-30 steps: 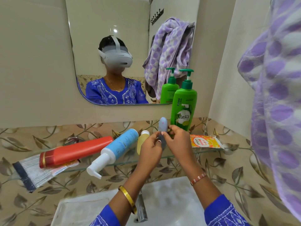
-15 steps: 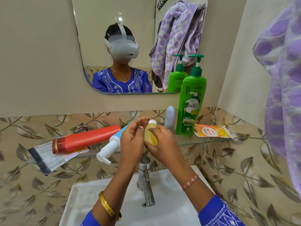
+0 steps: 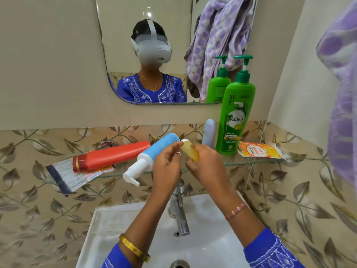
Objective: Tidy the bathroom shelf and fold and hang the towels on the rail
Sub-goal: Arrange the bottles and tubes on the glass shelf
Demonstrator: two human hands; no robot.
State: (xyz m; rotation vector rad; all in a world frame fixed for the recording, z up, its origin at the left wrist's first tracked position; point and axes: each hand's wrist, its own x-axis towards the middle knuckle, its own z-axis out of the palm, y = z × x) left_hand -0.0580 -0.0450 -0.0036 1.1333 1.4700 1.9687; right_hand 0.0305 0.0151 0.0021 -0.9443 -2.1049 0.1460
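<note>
A: Change? The small blue tube [image 3: 209, 133] is now upright on the glass shelf [image 3: 251, 162] beside the green Vatika shampoo bottle [image 3: 236, 117]. The right hand [image 3: 207, 163] has switched to the small yellow bottle [image 3: 190, 150], clamped on its body above the shelf's front edge.

B: Left hand [image 3: 167, 165]?

A: Fingertips pinch near its white cap.

B: Obstructions?

A: Red bottle [image 3: 111, 156] and blue pump bottle [image 3: 154, 151] lie flat, orange sachet [image 3: 258, 150] loose. Purple towel [image 3: 340, 89] unfolded at right.

- Both forearms reach forward, hands close together.
- Right hand [image 3: 207, 161] curls round a bottle [image 3: 190, 151].
- Left hand [image 3: 167, 165] fingertips pinch its cap.
</note>
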